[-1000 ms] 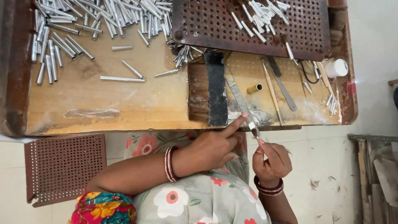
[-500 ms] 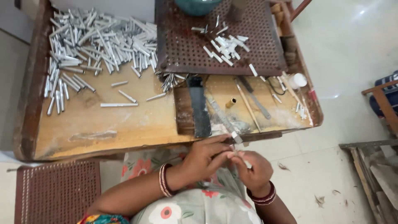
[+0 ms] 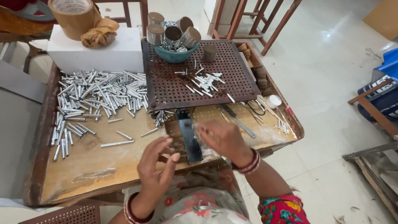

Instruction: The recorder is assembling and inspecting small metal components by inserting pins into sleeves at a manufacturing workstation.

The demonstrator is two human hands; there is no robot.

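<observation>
1. A worn wooden tray-table [image 3: 95, 166] with raised edges fills the view; a person sits at its near edge, with floral cloth in their lap.
2. A white rectangular box [image 3: 97, 54] stands at the far left corner, carrying a wide roll of brown tape [image 3: 74, 16] with a pale round label on top, and a crumpled brown wrapper [image 3: 99, 33] beside the roll.
3. A brown perforated metal plate [image 3: 166, 89] lies across the far right part, with a few short metal pins [image 3: 201, 85] scattered on it.
4. A teal bowl [image 3: 176, 54] sits at the plate's far edge, holding small round tins with brownish lids.
5. A heap of silver metal tubes [image 3: 97, 93] spreads over the left half, up to the left edge.
6. A dark flat block [image 3: 188, 137] lies at the middle of the near edge — between the two hands.
7. The left hand [image 3: 159, 168] hovers open, fingers spread, grasping nothing, just left of the block.
8. The right hand [image 3: 222, 139] is blurred, fingers curled — whether it grips anything cannot be told.
9. A small white cap [image 3: 273, 101] lies near the right edge.
</observation>
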